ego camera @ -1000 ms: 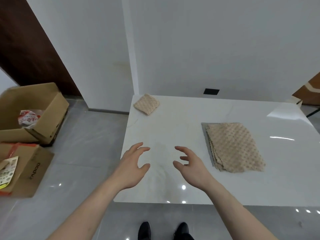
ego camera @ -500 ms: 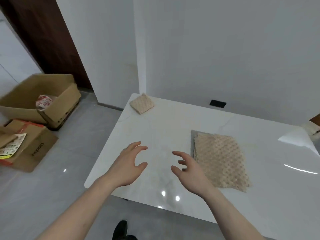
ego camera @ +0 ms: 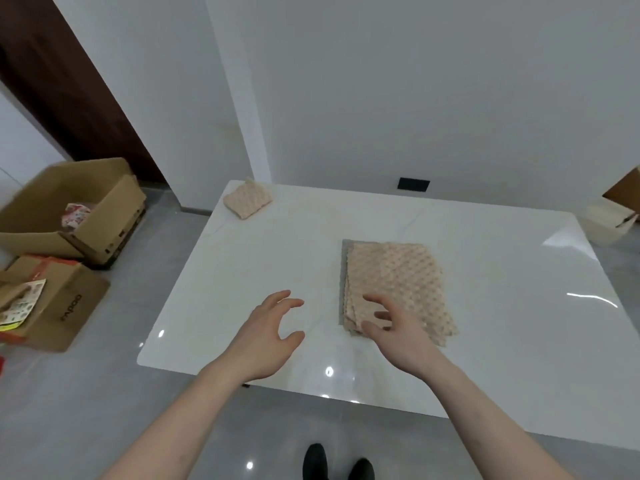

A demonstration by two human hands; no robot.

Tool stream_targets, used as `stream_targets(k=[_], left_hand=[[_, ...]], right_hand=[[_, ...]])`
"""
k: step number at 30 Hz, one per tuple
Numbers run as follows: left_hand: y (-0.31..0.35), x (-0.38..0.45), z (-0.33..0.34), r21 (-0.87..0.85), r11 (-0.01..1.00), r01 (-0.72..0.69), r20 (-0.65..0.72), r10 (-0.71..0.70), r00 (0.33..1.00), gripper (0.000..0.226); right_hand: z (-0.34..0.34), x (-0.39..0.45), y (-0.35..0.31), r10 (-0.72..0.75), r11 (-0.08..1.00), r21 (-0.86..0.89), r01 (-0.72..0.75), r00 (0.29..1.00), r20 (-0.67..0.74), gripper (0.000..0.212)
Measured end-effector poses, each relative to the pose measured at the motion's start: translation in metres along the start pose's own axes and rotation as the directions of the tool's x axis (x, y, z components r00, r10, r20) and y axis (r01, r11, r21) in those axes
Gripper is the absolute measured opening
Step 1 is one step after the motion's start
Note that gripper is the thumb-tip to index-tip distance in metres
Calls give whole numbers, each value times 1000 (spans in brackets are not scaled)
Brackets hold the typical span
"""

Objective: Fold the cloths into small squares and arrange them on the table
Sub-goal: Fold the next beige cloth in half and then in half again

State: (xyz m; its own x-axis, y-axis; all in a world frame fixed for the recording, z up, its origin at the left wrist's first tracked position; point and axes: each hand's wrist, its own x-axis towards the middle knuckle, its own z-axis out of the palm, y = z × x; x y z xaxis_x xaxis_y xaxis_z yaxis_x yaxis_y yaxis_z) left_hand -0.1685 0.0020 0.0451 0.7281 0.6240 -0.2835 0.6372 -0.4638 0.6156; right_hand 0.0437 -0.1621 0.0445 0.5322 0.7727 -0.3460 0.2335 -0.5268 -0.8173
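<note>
Hands over the white table [ego camera: 263, 271], one cloth folded.
The right hand [ego camera: 394, 327], fingers spread and empty, overlapped the cloth stack [ego camera: 398, 278] at frame center; the left hand [ego camera: 266, 334] hung empty; the folded cloth [ego camera: 247, 203] lay upper left.

No sleeves in sight, both forearms [ego camera: 194, 407] bare right up to the frame edge. No rings, watch or gloves on either grip. Down below, a pair of black shoes [ego camera: 337, 462].
</note>
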Motion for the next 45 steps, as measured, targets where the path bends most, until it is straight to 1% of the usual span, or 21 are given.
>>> stream_targets(k=[5,11,17,22,27,32,34,36,38,40,42,43,45], left_hand=[[6,17,20,-9,999,-49,36,50,998,54],[28,10,45,-65,993,-94,50,97,994,55],[45,19,71,-37,998,-59,53,61,997,54],[64,29,99,-4,1000,14,25,-14,1000,54],[77,44,123,61,998,25,30,-27,999,52],[78,90,143,140,990,-3,57,-5,998,48],[71,116,158,191,981,-33,108,13,994,46],[58,142,180,256,962,-92,158,53,986,42],[40,167,206,310,936,-166,180,113,977,42],[18,184,234,345,910,-231,142,192,971,44],[-2,191,262,303,921,-247,4,258,966,37],[-11,192,275,259,932,-252,-78,280,957,35],[-23,192,293,261,923,-283,-198,339,920,36]], right_hand=[[-18,-16,8,8,998,-69,-11,999,-35,48],[-45,-40,26,22,996,-83,-28,997,-75,46],[-73,-33,60,17,994,-105,-25,997,-72,49],[-98,-11,90,-7,991,-137,6,1000,-8,49],[-116,19,117,-46,984,-170,48,999,16,50],[-117,54,147,-54,971,-232,50,998,-10,51],[-112,71,166,-43,971,-235,36,999,-26,47],[-102,91,190,-45,970,-239,33,998,-44,41],[-90,113,218,-62,964,-263,43,996,-64,36],[-74,129,250,-86,952,-301,60,993,-76,35],[-52,139,280,-149,935,-343,94,979,-137,38],[-42,140,291,-193,925,-363,114,962,-191,40],[-28,141,303,-295,884,-443,151,914,-277,43]])
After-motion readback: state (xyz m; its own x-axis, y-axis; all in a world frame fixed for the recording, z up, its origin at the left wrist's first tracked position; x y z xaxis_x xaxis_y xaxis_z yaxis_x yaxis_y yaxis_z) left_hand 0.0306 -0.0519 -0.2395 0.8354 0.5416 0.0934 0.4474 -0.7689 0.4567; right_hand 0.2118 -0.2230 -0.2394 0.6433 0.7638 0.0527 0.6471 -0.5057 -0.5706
